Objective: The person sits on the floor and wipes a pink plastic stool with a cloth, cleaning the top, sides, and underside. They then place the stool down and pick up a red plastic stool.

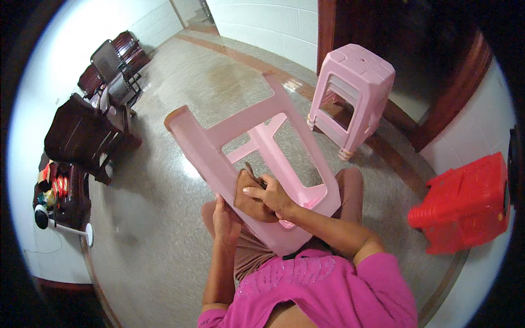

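A pink plastic stool (205, 143) lies tilted across my lap, its legs pointing up and away from me. My right hand (272, 197) grips a brown cloth (250, 197) and presses it on the stool's near leg, close to the seat end. Against the outer left edge of the same leg is my left hand (225, 219), which supports the stool; its fingertips are partly hidden behind the plastic.
More pink stools (357, 69) stand stacked ahead on the right, by a dark doorway. Red plastic stools (467, 205) are at the right wall. Dark wooden chairs (78, 135), a metal-framed chair (119, 86) and a white standing fan (69, 227) line the left side.
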The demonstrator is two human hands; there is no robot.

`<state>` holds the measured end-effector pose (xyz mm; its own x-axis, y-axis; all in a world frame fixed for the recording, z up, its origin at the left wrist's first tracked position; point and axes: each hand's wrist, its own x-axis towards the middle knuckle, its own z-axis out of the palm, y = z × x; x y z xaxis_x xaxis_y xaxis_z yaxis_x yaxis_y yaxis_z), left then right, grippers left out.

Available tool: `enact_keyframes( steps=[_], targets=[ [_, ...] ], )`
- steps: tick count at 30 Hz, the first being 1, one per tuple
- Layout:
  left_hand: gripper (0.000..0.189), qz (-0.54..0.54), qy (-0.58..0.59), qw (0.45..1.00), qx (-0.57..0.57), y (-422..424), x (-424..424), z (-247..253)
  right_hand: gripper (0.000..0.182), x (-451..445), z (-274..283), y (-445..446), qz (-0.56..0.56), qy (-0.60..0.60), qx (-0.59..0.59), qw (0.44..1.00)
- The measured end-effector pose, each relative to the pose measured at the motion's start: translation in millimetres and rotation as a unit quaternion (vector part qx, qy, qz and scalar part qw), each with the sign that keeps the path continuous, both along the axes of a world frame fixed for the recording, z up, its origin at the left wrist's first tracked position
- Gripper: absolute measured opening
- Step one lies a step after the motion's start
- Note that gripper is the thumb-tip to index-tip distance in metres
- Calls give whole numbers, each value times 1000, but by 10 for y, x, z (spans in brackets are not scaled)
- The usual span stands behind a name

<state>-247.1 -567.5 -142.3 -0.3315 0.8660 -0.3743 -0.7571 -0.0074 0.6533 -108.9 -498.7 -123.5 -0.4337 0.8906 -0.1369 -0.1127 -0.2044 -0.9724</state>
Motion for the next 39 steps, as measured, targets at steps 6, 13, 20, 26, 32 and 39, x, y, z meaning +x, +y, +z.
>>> enact_keyframes(
  steps=[6,13,20,26,32,39],
  targets=[
    [45,-53,93,994,1,-58,-737,-530,26,100,161,78,-41,55,-18,997],
    [52,140,112,981,-73,-2,-1368,-1000,24,506,538,268,-80,130,-21,988],
    [33,-28,46,996,-65,403,-726,-187,34,983,849,392,-67,238,-50,968],
    [21,-109,-28,988,105,328,-1104,-249,36,1197,770,536,-125,205,-18,971],
    [29,29,93,995,4,260,-423,235,36,1531,138,890,-145,140,-60,978],
    [35,6,46,998,44,159,-239,-80,28,1769,-669,1166,-251,20,-17,968]
  ],
)
